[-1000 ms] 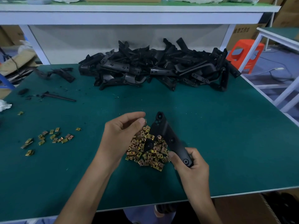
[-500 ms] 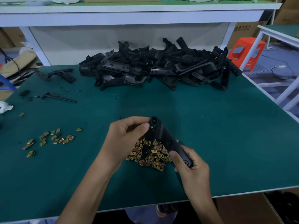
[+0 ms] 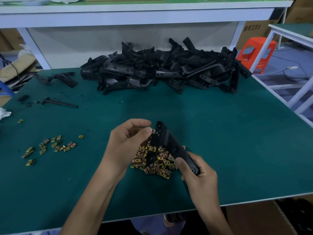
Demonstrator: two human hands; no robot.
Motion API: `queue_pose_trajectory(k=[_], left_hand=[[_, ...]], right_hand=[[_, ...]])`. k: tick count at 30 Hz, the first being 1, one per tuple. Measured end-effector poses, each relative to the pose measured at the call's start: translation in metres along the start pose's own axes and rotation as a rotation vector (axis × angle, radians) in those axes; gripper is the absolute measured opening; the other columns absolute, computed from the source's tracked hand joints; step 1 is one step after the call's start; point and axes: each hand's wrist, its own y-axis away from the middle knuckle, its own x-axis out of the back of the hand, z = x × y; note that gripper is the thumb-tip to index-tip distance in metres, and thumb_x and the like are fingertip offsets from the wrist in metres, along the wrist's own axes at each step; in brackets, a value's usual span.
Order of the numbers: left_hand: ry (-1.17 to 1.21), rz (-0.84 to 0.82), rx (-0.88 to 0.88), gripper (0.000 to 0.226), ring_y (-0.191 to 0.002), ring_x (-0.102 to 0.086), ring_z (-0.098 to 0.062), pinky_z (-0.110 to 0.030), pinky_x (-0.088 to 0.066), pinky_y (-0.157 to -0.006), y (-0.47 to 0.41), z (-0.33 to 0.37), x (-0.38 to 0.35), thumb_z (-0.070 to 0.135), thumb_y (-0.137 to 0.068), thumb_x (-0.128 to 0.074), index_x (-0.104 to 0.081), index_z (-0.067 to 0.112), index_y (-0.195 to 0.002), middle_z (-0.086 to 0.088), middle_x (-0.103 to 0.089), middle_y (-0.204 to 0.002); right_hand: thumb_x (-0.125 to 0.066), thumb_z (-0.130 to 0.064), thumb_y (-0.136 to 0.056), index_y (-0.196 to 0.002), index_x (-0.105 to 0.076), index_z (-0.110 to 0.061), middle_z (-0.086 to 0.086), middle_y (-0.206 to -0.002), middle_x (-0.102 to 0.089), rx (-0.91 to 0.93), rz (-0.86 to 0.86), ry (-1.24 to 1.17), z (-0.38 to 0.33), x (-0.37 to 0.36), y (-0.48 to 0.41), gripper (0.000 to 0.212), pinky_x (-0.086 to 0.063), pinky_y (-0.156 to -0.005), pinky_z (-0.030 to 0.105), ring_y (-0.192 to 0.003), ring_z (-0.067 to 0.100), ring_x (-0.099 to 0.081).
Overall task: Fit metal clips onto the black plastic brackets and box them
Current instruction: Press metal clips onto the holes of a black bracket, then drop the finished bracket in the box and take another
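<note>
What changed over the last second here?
The left hand, pinching a clip, and the top end of the bracket have come together; the clip now sits against that end. The right hand still grips its lower end; clip pile and bracket heap unchanged.

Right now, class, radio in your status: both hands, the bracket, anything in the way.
Left hand pinches a clip at the bracket, top end. Right hand grips its lower end. Clip pile beneath; nothing blocking.

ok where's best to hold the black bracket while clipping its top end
Its lower end, from the right, as the right hand does: the bracket slants up-left, leaving its holed top end free for the clip in the left hand.
</note>
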Motion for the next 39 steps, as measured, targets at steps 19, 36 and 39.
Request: queue_pose_trajectory(k=[19,36,39], left_hand=[[-0.266,-0.158,-0.015,0.022,-0.073,-0.064,-0.016,-0.032,-0.051,-0.074,-0.006,0.006,0.002,0.011,-0.092,-0.072,-0.071,0.026,-0.108,-0.003,-0.074,-0.077],[-0.729,-0.434,-0.589,0.02,-0.096,-0.057,-0.009,-0.02,-0.041,-0.081,0.058,-0.022,-0.15,0.036,-0.088,-0.072,-0.066,0.027,-0.105,0.016,-0.065,-0.1],[-0.743,-0.611,-0.643,0.027,-0.101,-0.058,-0.014,-0.029,-0.046,-0.084,0.085,-0.033,-0.193,0.039,-0.09,-0.062,-0.067,0.025,-0.113,0.012,-0.067,-0.106]], right_hand=[[-0.073,-0.057,-0.081,-0.1,-0.072,-0.041,-0.009,-0.066,-0.064,0.034,-0.037,0.16,0.012,-0.001,0.0,0.025,-0.049,-0.057,0.03,-0.06,0.009,-0.059],[-0.068,-0.022,-0.094,-0.127,-0.058,-0.022,0.004,-0.099,-0.078,-0.278,0.312,-0.123,0.0,0.065,0.127,0.034,-0.057,-0.07,0.025,-0.082,0.023,-0.075],[-0.062,-0.014,-0.099,-0.124,-0.06,-0.013,0.003,-0.102,-0.078,-0.501,0.322,-0.33,-0.002,0.092,0.143,0.026,-0.056,-0.073,0.025,-0.093,0.02,-0.075]])
